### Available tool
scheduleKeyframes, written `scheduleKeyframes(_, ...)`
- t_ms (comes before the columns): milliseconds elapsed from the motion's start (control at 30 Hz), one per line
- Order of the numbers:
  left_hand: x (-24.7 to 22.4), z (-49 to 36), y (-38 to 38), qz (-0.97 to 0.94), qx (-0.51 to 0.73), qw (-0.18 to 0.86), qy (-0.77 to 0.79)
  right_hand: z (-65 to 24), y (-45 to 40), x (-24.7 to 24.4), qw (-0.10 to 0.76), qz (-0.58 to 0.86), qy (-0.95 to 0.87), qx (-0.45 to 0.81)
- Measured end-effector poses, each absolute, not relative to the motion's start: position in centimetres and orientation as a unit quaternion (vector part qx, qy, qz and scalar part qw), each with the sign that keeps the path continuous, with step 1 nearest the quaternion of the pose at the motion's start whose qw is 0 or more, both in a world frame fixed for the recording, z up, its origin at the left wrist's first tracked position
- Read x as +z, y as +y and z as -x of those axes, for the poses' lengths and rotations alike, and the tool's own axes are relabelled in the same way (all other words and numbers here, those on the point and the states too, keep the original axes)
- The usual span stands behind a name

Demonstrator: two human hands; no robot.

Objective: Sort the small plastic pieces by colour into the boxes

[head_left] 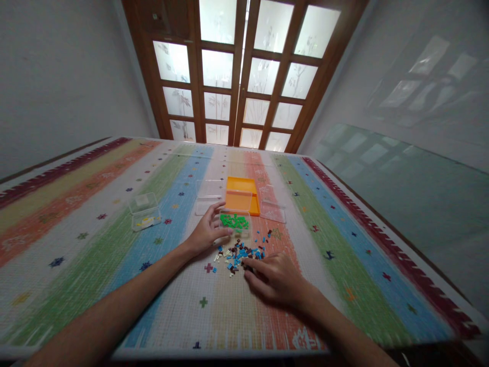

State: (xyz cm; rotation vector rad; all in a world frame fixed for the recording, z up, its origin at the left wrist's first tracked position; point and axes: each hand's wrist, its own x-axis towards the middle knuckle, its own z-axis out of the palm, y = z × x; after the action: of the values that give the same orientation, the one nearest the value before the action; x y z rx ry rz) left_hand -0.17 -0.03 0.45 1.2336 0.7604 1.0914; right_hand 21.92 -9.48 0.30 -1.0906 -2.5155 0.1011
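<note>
My left hand [206, 233] is closed around the left end of a clear plastic box [248, 232], its thumb on the near side and fingers on the far side. Small green toy bricks [234, 221] fill that box. Just in front lies a loose pile of tiny blue, brown and cream bricks [240, 253] on the striped tablecloth. My right hand [273, 278] reaches into the pile's near right side, fingers bent and tips together. Whatever its fingertips hold is too small and too hidden to make out.
Behind the green bricks stands an orange box [240, 183]. Open clear boxes lie to its left [208, 205] and right [273, 211]. Farther left, another open clear box [146, 220] holds a few yellow and white pieces. A wooden door with glass panes [237, 76] closes off the far end.
</note>
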Motion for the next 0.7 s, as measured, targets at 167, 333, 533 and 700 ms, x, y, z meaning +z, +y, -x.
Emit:
scheduleKeyframes(167, 0.3, 0.2, 0.1, -0.538, 0.476, 0.613, 0.329, -22.3, -9.5, 0.1, 0.222, 0.391, -0.892, 0.054)
scheduleKeyframes(333, 0.3, 0.1, 0.1, -0.535, 0.471, 0.619, 0.33, -22.0, -9.4, 0.5, 0.227, 0.395, -0.889, 0.057)
scheduleKeyframes(533, 0.2, 0.1, 0.1, -0.537, 0.468, 0.622, 0.327, -20.8, -8.8, 1.2, 0.185, 0.402, -0.897, 0.004)
scheduleKeyframes(700, 0.3, 0.1, 0.1, -0.535, 0.47, 0.621, 0.329, -20.5, -8.6, 1.5, 0.157, 0.413, -0.897, 0.0)
